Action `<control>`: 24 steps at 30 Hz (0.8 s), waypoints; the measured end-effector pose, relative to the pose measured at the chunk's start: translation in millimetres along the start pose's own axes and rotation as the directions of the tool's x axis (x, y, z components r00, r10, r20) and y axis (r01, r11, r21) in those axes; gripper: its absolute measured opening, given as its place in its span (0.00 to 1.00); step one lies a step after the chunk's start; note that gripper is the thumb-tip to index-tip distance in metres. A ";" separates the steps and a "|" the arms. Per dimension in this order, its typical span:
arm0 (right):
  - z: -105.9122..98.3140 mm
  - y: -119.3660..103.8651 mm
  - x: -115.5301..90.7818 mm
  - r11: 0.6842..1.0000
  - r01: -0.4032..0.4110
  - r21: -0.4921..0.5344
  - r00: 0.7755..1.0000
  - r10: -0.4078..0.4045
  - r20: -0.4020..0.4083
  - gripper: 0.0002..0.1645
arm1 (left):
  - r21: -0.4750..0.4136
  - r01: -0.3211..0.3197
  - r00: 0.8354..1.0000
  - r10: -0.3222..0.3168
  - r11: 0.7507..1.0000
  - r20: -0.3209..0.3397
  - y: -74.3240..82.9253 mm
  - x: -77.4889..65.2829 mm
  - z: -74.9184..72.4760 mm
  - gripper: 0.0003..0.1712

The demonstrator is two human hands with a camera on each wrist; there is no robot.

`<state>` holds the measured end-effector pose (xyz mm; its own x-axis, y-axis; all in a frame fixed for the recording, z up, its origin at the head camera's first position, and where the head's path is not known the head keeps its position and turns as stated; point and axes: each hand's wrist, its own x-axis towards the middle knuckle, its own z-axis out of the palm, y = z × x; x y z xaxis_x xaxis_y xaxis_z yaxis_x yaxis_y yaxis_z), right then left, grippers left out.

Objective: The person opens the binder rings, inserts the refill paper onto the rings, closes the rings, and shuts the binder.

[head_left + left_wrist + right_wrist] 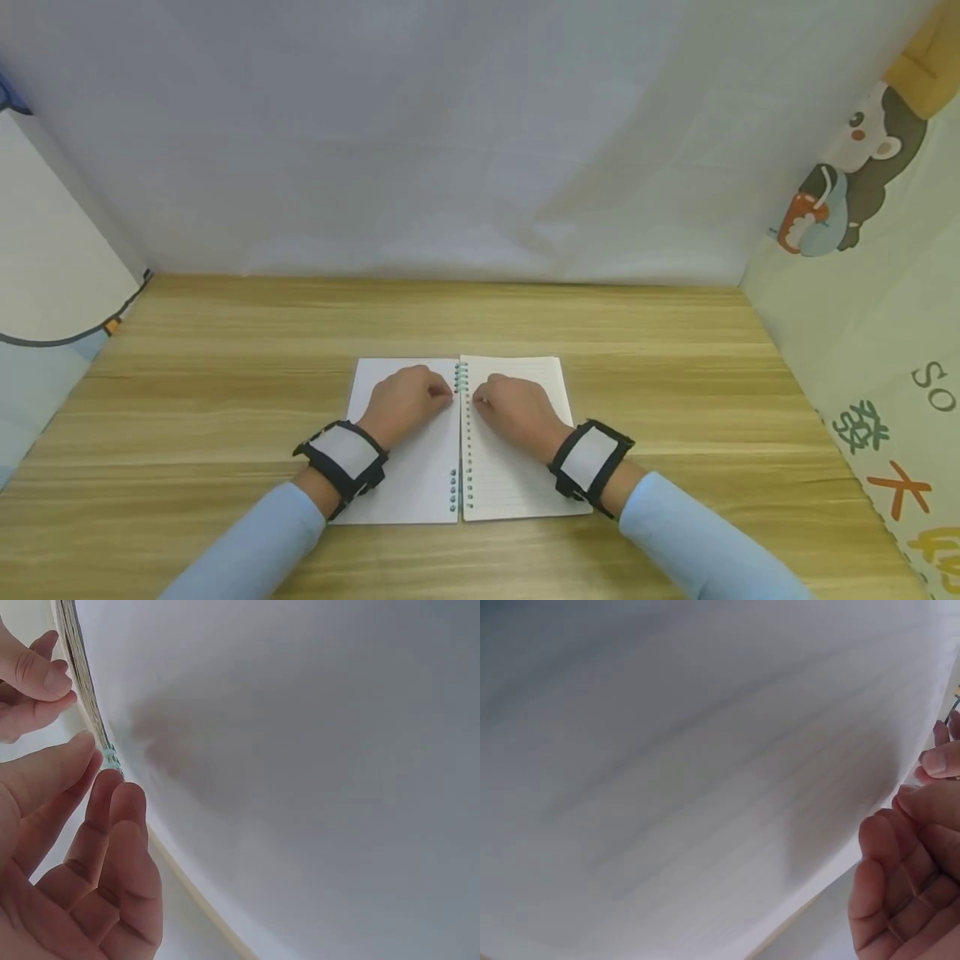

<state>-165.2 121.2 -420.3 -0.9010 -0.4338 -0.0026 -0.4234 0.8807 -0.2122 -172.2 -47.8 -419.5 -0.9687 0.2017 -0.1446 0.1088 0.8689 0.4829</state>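
Observation:
An open ring-bound notebook lies on the table, with a plain white left page (423, 475) and a lined right page (525, 492). Green binding rings (461, 375) join the halves near the top. Lower down, more rings (453, 490) stand along the left page's edge, apart from the right page's punched holes. My left hand (408, 404) has thumb and forefinger pinched at the binding; in the left wrist view its fingertips (88, 742) are right at a green ring (111, 758). Opposite it, my right hand (521, 412) has its fingers curled with thumb and forefinger together at the right page's holes.
The notebook rests on a wood-grain table (225, 350). Behind it hangs a pale cloth backdrop (450, 167). A printed panel (885, 333) with cartoon figures and lettering stands at the right, another panel (60, 233) at the left.

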 end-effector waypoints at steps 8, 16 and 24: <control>3.4 -3.4 -24.9 0.997 0.065 0.028 0.998 -0.065 0.007 0.10 | 0.014 -0.019 1.000 0.019 1.000 0.022 0.9 -20.4 9.7 0.06; 6.2 -6.7 -46.1 0.990 0.143 0.012 0.990 -0.143 0.002 0.09 | 0.006 -0.042 0.997 0.042 0.999 0.060 0.1 -39.8 16.1 0.05; 7.1 -12.0 -60.5 0.984 0.176 0.034 0.984 -0.176 -0.002 0.08 | -0.016 -0.101 0.993 0.102 0.995 0.065 -4.7 -56.9 16.2 0.03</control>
<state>-104.9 135.5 -424.5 -0.8128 -0.5814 0.0366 -0.5716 0.7839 -0.2426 -114.0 -56.0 -427.5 -0.9361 0.3180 -0.1505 0.2024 0.8366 0.5091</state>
